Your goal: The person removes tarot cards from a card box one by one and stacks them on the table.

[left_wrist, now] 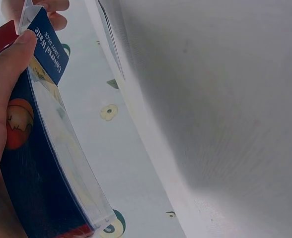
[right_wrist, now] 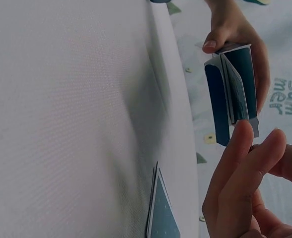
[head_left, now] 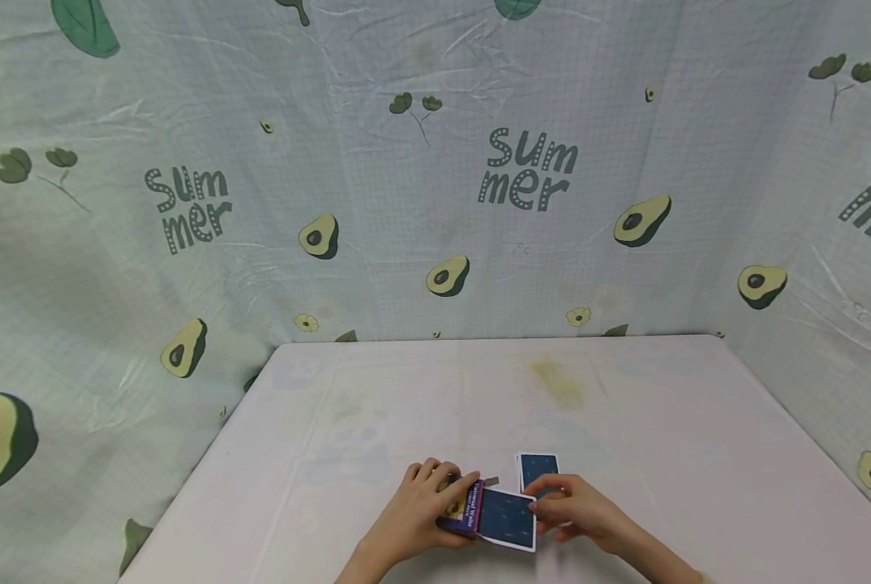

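My left hand [head_left: 424, 507] grips a tarot card box [head_left: 467, 511] marked "Universal Waite", its thumb along the side near the open end in the left wrist view. A blue-backed card [head_left: 507, 519] with a white border sticks out of that end toward the right. My right hand [head_left: 577, 511] pinches the card's outer edge between thumb and fingers. From the right wrist, the box's opening shows cards [right_wrist: 238, 91] between spread flaps, with my right fingertips [right_wrist: 243, 130] right at them. Just behind the right fingers, more blue-backed cards [head_left: 538, 465] lie on the table, partly hidden by that hand.
The white table [head_left: 406, 389] stretches away from me to a back edge. Behind and beside it hangs a pale cloth [head_left: 377, 178] printed with avocados and the word "summer". A yellowish stain [head_left: 558, 384] marks the tabletop beyond the cards.
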Demonstrator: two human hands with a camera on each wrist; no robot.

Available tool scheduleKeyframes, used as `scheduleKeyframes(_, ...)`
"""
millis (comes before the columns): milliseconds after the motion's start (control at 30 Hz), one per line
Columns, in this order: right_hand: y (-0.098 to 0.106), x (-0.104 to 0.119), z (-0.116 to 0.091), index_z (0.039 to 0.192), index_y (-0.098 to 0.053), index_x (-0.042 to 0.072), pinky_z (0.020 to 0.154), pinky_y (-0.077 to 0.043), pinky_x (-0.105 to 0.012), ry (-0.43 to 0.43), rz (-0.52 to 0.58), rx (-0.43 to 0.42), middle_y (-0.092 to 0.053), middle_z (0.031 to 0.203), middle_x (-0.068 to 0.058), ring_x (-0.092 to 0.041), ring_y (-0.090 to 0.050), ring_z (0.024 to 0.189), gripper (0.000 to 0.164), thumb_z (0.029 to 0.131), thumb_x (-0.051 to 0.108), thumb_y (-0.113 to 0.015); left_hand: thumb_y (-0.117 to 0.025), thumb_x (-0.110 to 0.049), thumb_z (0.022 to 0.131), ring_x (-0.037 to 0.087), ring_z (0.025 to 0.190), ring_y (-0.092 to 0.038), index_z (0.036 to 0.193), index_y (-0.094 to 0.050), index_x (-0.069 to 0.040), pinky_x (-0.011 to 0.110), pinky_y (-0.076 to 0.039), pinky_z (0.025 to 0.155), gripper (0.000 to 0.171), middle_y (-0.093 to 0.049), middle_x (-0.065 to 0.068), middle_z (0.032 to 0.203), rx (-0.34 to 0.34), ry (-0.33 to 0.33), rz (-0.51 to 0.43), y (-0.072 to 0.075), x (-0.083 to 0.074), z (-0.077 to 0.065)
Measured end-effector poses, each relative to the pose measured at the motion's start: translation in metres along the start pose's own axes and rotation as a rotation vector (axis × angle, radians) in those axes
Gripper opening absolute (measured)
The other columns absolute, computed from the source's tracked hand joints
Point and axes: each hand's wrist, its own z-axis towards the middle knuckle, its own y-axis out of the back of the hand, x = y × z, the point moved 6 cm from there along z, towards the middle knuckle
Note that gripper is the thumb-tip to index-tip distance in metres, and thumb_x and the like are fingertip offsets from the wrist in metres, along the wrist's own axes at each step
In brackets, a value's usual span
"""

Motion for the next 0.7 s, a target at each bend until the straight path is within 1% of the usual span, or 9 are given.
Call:
scheduleKeyframes(133,0.004,-0.001,-0.001,0.109,-0.056,-0.001,0.048,-0.043,-0.019,-0.01,-0.007,-0.015,-0.066,0.076,0.004,-0.008,-0.062,0.063,0.038,0.08,0.022,-0.063,-0.069,-0.06,0.059,0.009,0.09,-0.039,0.127,-0.045,-0.028,0.029,-0.035,0.079,0.079,-0.05,-0.007,0.103,-0.012,-0.003,0.003,0.0,0.0,0.0)
scheduleKeyframes(433,0.012,-0.008,-0.007,0.109,-0.056,0.0,0.049,-0.043,-0.02,-0.041,-0.032,-0.044,-0.065,0.08,0.003,-0.009,-0.063,0.065,0.036,0.082,0.024,-0.061,-0.07,-0.059,0.059,0.009,0.09,-0.04,0.127,-0.045,-0.027,0.029,-0.035,0.078,0.079,-0.05,-0.007,0.102,-0.031,-0.001,0.003,0.0,0.004,-0.001)
scheduleKeyframes(700,0.019,-0.01,-0.014,0.11,-0.054,-0.001,0.05,-0.042,-0.021,-0.026,-0.026,-0.047,-0.064,0.081,0.003,-0.009,-0.063,0.066,0.04,0.082,0.027,-0.061,-0.07,-0.059,0.059,0.009,0.09,-0.039,0.127,-0.046,-0.027,0.03,-0.036,0.078,0.079,-0.05,-0.006,0.103,-0.016,0.019,-0.013,-0.001,0.006,-0.004)
